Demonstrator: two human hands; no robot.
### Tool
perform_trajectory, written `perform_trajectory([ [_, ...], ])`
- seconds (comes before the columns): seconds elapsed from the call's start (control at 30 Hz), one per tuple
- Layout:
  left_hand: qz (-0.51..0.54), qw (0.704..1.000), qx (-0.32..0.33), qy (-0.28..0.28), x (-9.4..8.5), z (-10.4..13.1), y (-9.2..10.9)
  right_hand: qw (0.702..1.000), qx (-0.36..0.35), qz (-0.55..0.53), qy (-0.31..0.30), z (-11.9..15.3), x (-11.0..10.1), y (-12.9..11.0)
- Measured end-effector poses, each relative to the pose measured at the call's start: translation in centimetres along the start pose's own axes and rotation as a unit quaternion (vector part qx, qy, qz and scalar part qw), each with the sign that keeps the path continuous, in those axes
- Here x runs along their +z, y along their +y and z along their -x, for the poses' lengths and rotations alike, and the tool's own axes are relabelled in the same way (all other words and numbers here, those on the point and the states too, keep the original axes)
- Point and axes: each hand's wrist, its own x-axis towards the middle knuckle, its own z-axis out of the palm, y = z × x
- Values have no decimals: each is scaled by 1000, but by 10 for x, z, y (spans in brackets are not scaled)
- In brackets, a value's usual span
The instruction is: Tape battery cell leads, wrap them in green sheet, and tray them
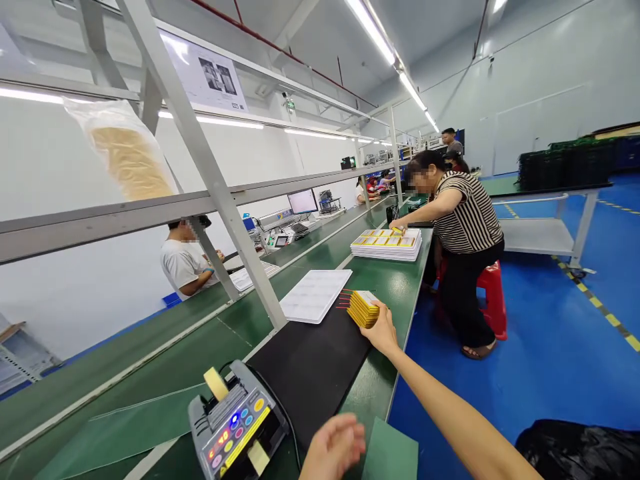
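Note:
My right hand (383,329) is wrapped round the near side of a stack of yellow-edged flat packs (361,309), with thin red wires sticking out to the left. The stack is at the far end of a black mat (313,360), beside a white tray (316,295). Lower down, my left hand (336,445) hovers near the mat's near edge, its fingers slightly blurred and curled, with nothing visible between them. Left of it stands a grey tape dispenser (240,427) with lit buttons and a strip of tape at its front.
Beyond the white tray, a person in a striped top (470,207) reaches over stacked trays (387,245) of yellow-edged packs. A slanted metal post (215,180) rises beside the mat. A green sheet (391,452) lies near the bench's right edge.

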Motion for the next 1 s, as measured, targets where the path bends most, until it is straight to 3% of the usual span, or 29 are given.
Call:
perform_trajectory([
  [0.03, 106, 994, 5, -33, 10, -23, 10, 1000, 0, -21, 1, 2, -5, 2],
  [0.07, 148, 988, 10, -42, 20, -45, 18, 999, -1, -42, 1, 4, -9, 3],
  [0.2, 228, 973, 27, -21, 63, -112, 31, 992, -11, -125, -9, 16, -23, 9],
  [0.3, 271, 961, 46, -26, 86, -136, 23, 982, -10, -184, -37, 29, -32, 9],
  [0.4, 300, 949, 82, -47, 93, -140, 7, 971, -6, -232, -58, 45, -41, 5],
  [0.5, 306, 942, 117, -76, 86, -128, -2, 959, -4, -276, -59, 60, -50, -4],
  [0.57, 293, 941, 135, -101, 77, -115, 3, 937, 3, -341, -71, 70, -59, -16],
  [0.67, 252, 944, 149, -151, 65, -87, 26, 891, 3, -444, -99, 84, -80, -40],
  [0.8, 196, 941, 163, -222, 48, -36, 67, 862, -25, -489, -131, 106, -112, -80],
  [0.9, 176, 943, 164, -231, 33, 5, 84, 811, -4, -545, -214, 126, -126, -112],
  [1.0, 178, 949, 177, -192, 12, 47, 79, 725, 48, -595, -344, 154, -130, -142],
])
